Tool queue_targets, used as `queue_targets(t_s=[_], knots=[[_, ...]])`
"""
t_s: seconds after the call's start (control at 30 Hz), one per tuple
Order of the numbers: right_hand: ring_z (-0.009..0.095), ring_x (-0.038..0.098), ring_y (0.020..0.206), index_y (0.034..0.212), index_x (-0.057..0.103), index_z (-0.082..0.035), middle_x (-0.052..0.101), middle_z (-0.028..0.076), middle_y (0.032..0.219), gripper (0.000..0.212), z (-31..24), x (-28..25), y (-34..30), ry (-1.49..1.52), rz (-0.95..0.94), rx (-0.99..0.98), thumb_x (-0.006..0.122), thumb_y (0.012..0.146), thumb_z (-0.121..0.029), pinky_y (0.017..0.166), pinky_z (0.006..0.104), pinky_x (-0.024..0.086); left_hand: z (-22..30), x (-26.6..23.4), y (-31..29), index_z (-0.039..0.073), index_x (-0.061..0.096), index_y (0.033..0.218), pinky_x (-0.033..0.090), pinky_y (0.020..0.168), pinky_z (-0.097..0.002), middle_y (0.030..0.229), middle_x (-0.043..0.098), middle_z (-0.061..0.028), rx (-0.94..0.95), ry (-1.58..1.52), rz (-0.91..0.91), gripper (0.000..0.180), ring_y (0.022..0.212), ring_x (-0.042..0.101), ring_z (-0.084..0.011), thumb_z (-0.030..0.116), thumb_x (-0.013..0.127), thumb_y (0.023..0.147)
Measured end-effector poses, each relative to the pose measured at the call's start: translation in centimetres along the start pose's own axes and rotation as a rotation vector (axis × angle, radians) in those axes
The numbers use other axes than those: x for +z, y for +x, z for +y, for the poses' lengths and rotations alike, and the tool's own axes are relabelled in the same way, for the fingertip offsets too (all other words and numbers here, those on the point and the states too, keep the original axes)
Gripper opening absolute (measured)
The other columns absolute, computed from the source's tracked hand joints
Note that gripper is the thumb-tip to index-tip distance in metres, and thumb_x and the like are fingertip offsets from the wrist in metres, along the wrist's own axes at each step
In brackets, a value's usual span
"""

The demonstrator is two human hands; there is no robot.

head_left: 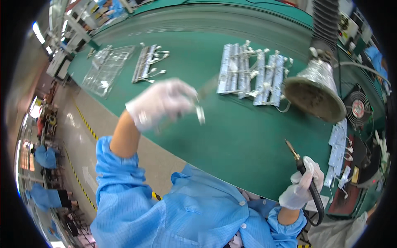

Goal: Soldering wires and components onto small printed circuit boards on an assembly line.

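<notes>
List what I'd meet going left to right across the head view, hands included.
Clear plastic tray, white-gloved left hand, group of long pale-blue strips with white connectors, white-gloved right hand holding a black-handled soldering iron, round black fan.

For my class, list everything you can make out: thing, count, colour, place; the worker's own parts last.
Workbench: 1, green, centre
Clear plastic tray: 1, transparent, workbench's far left
Left strip batch: several, silvery, beside tray
Middle strip batch: at least six, bluish, workbench's far middle
Right strip batch: several, bluish, right edge
Extraction hood: 1, silver, upper right
Corrugated hose: 1, dark grey, above hood
Fan: 1, black, right of hood
Soldering iron: 1, mostly black, lower right
Blurred strip: 1, greyish, left of centre
Floor tape: several runs, yellow and black, left
Other people: at least three, blue clothing, left
Jacket: 1, light blue, lower centre
Left hand: 1, white glove, holding blurred strip
Right hand: 1, white glove, holding soldering iron
</notes>
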State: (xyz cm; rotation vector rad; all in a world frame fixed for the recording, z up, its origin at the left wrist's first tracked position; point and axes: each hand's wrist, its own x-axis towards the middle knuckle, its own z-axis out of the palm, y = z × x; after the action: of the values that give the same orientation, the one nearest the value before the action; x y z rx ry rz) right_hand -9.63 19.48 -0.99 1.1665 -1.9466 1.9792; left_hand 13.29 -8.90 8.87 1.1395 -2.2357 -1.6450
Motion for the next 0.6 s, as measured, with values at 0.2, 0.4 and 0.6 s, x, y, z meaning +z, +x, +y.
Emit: queue_targets(t_s=[0.2, 0.4, 0.6], knots=[[0.006, 0.036, 0.051, 0.097, 0.059, 0.006, 0.06, 0.011, 0.09, 0.024, -0.5, 0.2, -0.2, -0.043, 0.023, 0.123, 0.047, 0.089, -0.014, 0.049, 0.0206, 0.033, -9.1, -19.5, 4.9, 0.004, 0.068, 0.092, 0.048, 0.075, -0.0396, 0.089, 0.066, -0.0203, -0.038, 0.706, 0.989, 0.04, 0.082, 0.063, -0.0327, 0.041, 0.06, 0.079], [0.007, 0.042, 0.052, 0.098, 0.058, 0.006, 0.06, 0.01, 0.089, 0.021, 1.4, -0.4, -0.3, -0.259, -0.042, -0.125, 0.048, 0.091, -0.011, 0.05, 0.0212, 0.035, -17.1, -22.8, 10.3, 0.01, 0.067, 0.099, 0.046, 0.086, -0.0437, 0.105, 0.063, -0.0181, -0.347, 0.721, 1.03, 0.035, 0.101, 0.058, -0.0365, 0.034, 0.044, 0.088], [0.006, 0.039, 0.046, 0.094, 0.061, 0.003, 0.057, 0.006, 0.073, 0.019, -1.5, 1.0, 0.8, -0.008, -0.014, 0.355, 0.053, 0.085, -0.011, 0.044, 0.0209, 0.031, -22.3, -21.2, 10.5, 0.011, 0.064, 0.107, 0.044, 0.09, -0.0409, 0.11, 0.062, -0.016, 0.021, 0.294, 1.037, 0.042, 0.106, 0.056, -0.0348, 0.034, 0.032, 0.094]])
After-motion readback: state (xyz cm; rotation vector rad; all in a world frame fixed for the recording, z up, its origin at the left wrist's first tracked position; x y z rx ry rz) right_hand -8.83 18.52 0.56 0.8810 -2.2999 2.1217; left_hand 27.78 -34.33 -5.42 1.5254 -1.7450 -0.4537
